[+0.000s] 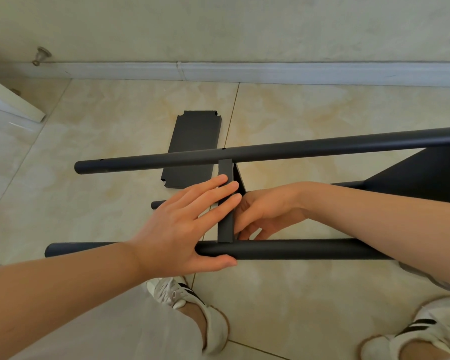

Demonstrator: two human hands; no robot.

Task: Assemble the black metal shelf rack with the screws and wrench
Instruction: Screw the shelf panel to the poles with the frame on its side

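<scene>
Across the near pole (296, 249) of the black rack, which lies on its side on the tiled floor (296, 294), the left grip (177, 229), a bare hand, is spread flat. Its straight fingers (218, 185) press on the upturned edge of a shelf panel (226, 227), and its thumb lies along the pole's near side; it clasps nothing. That panel runs from the near pole up to the far pole (296, 148). Just beyond the near pole and right of the panel, the right grip (268, 211) has its fingers curled down close to the joint. I cannot tell whether they hold anything. Further right, a second shelf (413, 175) is set between the poles. Beyond the far pole a loose shelf panel (192, 141) lies flat on the floor. White shoes (177, 294) stand on the near side.
</scene>
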